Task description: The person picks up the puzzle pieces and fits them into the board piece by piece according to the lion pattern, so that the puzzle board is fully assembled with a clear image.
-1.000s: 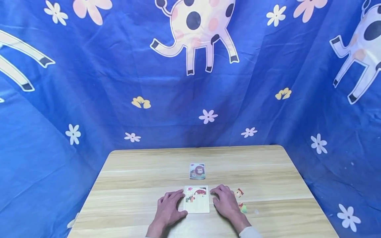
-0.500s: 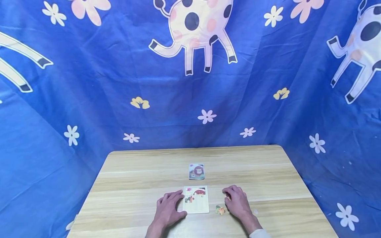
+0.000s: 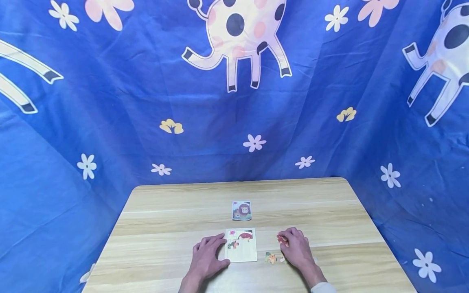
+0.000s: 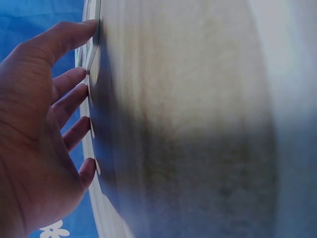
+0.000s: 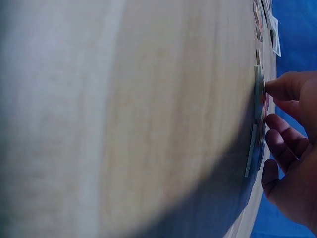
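A pale square puzzle board (image 3: 244,253) lies flat on the table, with picture pieces set along its top and left. My left hand (image 3: 209,256) rests beside it, thumb and fingers spread against its left edge. At the right, my right hand (image 3: 296,248) is low over loose jigsaw pieces, its thumb and fingertips touching a red jigsaw piece (image 3: 281,239). In the right wrist view several pieces (image 5: 258,94) lie flat under those fingertips, some overlapping. A green and orange jigsaw piece (image 3: 271,257) lies between the board and my right hand, near a small pale piece (image 3: 282,259).
A lion picture card (image 3: 242,211) lies on the wooden table (image 3: 176,211) beyond the board. A small clear scrap (image 3: 315,259) is partly behind my right wrist. The blue patterned curtain (image 3: 205,154) surrounds the table's back and sides.
My right hand has moved right from the board's edge to the loose pieces. The green and orange piece now lies farther left, closer to the board. My left hand stays put.
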The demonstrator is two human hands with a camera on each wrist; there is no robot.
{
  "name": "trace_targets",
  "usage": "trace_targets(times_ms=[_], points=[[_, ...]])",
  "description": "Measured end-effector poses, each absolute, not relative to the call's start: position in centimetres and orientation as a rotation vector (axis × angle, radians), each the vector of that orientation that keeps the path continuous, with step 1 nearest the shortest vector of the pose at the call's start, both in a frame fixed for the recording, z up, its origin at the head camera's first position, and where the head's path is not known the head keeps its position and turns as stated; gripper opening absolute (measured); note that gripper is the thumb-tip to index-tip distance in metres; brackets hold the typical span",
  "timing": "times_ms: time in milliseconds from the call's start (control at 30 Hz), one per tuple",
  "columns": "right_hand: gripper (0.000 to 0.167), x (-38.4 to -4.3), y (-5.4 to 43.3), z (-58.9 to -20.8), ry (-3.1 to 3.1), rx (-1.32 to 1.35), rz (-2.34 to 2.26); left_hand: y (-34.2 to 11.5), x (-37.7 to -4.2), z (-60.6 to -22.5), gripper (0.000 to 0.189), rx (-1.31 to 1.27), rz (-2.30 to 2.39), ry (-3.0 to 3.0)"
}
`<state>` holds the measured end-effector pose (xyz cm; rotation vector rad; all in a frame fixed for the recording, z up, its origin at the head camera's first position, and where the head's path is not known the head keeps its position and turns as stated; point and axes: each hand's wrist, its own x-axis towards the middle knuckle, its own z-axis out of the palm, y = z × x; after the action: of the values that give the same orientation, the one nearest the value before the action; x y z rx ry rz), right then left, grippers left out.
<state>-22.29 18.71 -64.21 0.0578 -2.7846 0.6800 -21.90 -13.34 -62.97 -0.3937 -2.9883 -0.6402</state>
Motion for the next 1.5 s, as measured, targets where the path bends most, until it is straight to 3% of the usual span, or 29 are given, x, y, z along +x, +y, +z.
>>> trace_targets(times_ms=[1200,1400,1500], points=[[0.038,-21.9,19.4,-62.4,-2.923,-0.016,0.726,-13.3,-21.9,-63.1,0.063,-0.381,-0.699,-2.974],[0.023,-21.9,19.6,-62.4,-2.955,-0.005,0.756,-13.2,-21.8,-63.0,0.063,-0.382,-0.710,-2.974],[0.024,-21.9,19.6,-62.4,-2.966,-0.016,0.762,-13.2,-21.8,-62.9,0.063,-0.384,-0.714,-2.975]])
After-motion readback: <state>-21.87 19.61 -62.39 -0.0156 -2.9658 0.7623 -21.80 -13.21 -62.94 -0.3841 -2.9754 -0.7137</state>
